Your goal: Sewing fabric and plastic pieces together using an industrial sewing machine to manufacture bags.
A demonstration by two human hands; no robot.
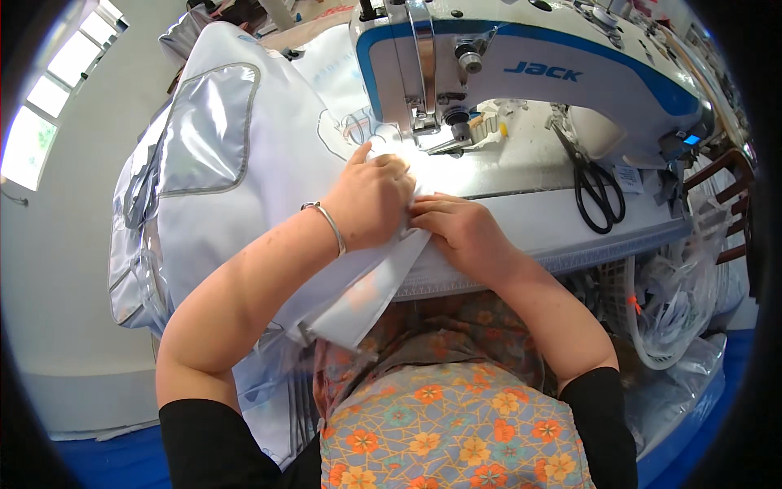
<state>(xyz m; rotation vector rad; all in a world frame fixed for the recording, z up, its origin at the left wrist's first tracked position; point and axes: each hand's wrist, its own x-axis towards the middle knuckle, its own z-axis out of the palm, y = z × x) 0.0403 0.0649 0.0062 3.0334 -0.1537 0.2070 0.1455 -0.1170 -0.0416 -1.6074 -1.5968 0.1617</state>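
White sheet material (pixel 269 155) with a shiny clear pocket (pixel 213 122) spreads over the left side of the sewing table. A white strip (pixel 371 297) hangs from it over the table's front edge toward my lap. Just in front of the needle area of a white and blue sewing machine (pixel 489 49), my left hand (pixel 375 196) is closed on the material, fingers curled. Close beside it on the right, my right hand (pixel 464 232) pinches the material's edge, its fingertips partly hidden. Bright lamp glare washes out the spot at the presser foot.
Black-handled scissors (pixel 599 187) lie on the machine bed at the right. A ruler strip (pixel 562 259) runs along the table's front edge. Below right stands a white plastic basket (pixel 621 297) beside clear plastic scraps (pixel 676 285). A white wall (pixel 81 269) is at the left.
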